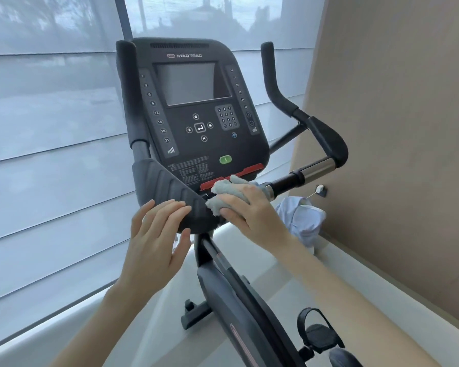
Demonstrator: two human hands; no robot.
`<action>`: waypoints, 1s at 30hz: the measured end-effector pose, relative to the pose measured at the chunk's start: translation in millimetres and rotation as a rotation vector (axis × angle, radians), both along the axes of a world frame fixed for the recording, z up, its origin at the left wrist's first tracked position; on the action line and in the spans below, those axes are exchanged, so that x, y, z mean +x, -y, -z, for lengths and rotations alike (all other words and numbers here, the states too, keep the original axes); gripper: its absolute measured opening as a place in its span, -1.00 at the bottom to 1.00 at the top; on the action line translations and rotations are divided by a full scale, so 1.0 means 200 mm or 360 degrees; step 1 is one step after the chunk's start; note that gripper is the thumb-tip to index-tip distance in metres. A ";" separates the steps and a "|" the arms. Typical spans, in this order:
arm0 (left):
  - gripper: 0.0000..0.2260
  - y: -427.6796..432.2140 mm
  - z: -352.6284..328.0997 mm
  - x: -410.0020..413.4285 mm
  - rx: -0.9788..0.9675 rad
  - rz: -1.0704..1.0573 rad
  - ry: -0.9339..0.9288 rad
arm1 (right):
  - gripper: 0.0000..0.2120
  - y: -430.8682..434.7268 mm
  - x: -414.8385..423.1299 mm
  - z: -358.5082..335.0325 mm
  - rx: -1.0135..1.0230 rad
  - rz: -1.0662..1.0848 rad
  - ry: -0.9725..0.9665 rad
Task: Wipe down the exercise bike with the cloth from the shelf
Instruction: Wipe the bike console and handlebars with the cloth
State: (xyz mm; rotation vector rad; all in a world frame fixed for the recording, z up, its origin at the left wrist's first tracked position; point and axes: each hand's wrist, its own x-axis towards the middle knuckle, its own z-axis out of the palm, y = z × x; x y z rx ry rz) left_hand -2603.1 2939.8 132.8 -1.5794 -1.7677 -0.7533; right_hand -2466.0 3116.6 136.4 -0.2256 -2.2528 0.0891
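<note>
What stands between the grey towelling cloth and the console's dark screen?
Nothing visible. The grey towelling cloth, gripped by the right hand, lies at the red strip; only the flat black button panel leads to the dark screen. The left hand rests on the ribbed pad.

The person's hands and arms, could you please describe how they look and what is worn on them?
Both the left hand and the right hand are bare: no gloves, rings or watch show. Both forearms are bare too, with no sleeve in view.
</note>
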 end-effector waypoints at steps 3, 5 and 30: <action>-0.70 -0.03 0.00 0.04 -0.0018 -0.0033 -0.0015 | -0.71 -0.16 0.06 -0.01 -0.0102 0.0072 0.0010; -0.70 -0.04 0.00 0.06 -0.0037 -0.0075 -0.0038 | -0.75 -0.23 0.09 -0.03 -0.0217 0.0113 0.0033; -0.69 -0.08 0.10 0.28 -0.0004 -0.0563 -0.0019 | -0.68 -0.48 0.09 0.15 -0.0047 0.0178 -0.0532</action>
